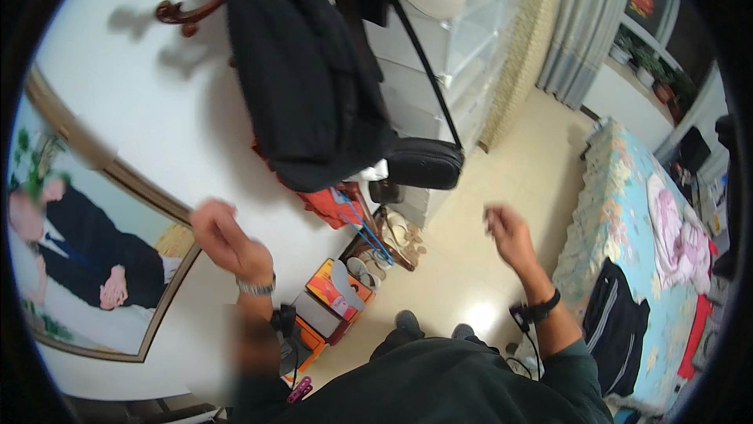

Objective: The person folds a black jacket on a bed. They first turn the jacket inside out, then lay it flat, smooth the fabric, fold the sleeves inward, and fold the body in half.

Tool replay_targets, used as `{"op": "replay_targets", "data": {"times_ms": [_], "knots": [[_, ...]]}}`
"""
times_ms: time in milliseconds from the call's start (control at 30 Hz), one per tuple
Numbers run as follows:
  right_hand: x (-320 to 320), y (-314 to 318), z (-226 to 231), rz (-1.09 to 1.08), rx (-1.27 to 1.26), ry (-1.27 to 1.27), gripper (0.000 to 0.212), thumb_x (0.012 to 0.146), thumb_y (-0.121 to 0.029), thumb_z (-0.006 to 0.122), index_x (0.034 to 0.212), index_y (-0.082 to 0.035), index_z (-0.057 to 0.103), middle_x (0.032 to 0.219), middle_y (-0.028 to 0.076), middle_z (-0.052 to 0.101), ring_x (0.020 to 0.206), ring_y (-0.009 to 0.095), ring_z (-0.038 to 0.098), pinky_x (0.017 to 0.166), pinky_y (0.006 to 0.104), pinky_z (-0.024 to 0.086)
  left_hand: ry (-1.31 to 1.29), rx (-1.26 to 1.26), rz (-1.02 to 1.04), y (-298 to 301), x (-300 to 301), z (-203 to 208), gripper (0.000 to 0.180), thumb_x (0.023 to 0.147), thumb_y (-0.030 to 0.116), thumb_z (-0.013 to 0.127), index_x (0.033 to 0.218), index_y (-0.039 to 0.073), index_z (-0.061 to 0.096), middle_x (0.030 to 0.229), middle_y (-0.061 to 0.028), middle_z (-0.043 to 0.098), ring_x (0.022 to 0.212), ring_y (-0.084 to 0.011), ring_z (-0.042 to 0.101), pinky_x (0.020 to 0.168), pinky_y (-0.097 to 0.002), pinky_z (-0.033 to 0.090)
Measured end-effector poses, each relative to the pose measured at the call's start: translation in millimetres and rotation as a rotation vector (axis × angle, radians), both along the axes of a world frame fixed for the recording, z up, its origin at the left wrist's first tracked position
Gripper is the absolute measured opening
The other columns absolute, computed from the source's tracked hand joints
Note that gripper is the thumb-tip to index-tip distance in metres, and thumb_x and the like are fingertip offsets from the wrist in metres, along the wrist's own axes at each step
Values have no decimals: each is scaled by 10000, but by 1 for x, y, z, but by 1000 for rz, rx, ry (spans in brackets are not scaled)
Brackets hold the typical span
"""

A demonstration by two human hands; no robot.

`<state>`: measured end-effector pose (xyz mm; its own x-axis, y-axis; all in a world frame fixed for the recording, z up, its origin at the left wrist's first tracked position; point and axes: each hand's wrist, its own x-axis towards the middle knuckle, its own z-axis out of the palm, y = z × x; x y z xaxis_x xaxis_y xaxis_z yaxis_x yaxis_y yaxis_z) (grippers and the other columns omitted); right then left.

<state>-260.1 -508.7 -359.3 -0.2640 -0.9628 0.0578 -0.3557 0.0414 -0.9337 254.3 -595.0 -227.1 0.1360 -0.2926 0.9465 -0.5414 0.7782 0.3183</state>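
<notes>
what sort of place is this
Probably a bedroom in a home: there's a bed with a flowered, frilled cover, a long grey curtain, and dark clothing hanging beside a black shoulder bag.

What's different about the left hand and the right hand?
The left hand has a silver band at its wrist; the right hand has a black band at its wrist and no silver one. The left hand shows against the white wall, by the framed picture, while the right hand shows against the pale floor, toward the bed. Both are bare and seem to hold nothing.
</notes>
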Motion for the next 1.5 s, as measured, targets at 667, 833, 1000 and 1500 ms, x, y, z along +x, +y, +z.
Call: {"op": "replay_targets", "data": {"times_ms": [667,833,1000,1500], "knots": [[-150,789,-244,-256,1044,221,396,1087,-374,709,1379,-122,797,1359,190,817,1293,421,753,1093,531,601,-806,2029,-876,345,-411,-394,346,1205,350,626,1214,38,774,1020,-65,814,862,-156,764,741,-324,618],[-160,932,-228,-501,1093,54,408,1085,-362,713,1382,-97,798,1323,201,828,1258,419,769,1080,534,610,-626,2193,-1019,444,-590,-368,315,1201,358,636,1278,73,746,1104,-78,821,908,-203,804,779,-347,659],[-171,1008,-221,-764,1062,-166,403,1083,-354,739,1376,-86,806,1272,206,842,1215,409,789,1064,511,616,-817,2165,-1156,523,-738,-359,316,1195,395,655,1237,96,749,1078,-67,816,905,-200,806,783,-353,659],[-383,1257,-244,-1076,1152,-404,287,1110,-229,749,1331,-50,794,1092,144,858,1005,275,819,957,408,634,-478,2062,-1124,721,-1279,-435,262,1163,326,740,1151,64,738,971,-46,776,779,-132,765,674,-298,660]]}}
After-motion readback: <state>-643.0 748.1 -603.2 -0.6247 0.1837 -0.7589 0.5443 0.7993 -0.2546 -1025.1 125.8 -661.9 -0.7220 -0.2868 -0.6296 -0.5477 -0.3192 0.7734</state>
